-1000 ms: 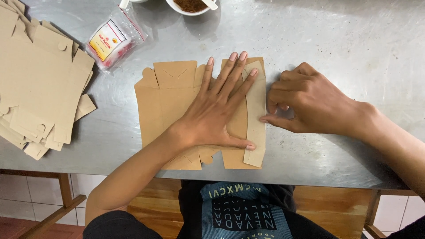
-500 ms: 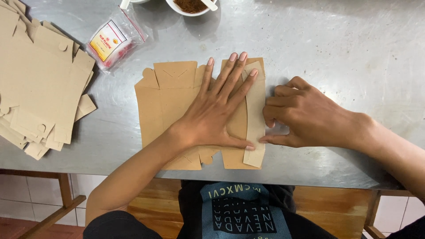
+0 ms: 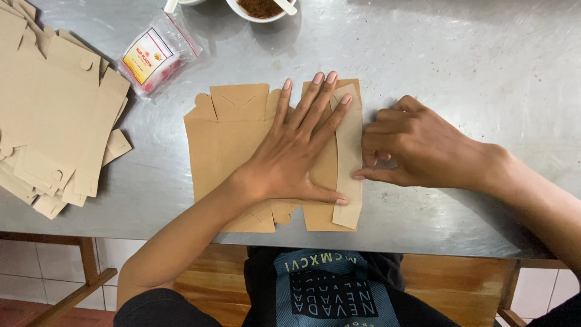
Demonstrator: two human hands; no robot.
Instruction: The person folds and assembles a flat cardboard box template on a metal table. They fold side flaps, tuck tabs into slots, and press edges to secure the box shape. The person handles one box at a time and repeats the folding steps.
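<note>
Flat box blank (image 3: 230,157) lies mid-table (image 3: 460,72). Left hand (image 3: 296,154) is spread flat on it, fingers open. Right hand (image 3: 411,145), curled, presses the folded flap (image 3: 350,157) edge; it's moved slightly closer since before.

Right hand (image 3: 417,145) shifted onto flap (image 3: 350,151) edge.

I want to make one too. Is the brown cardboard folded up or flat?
Flat. The cardboard blank lies spread on the table; only its right edge strip is folded over.
</note>
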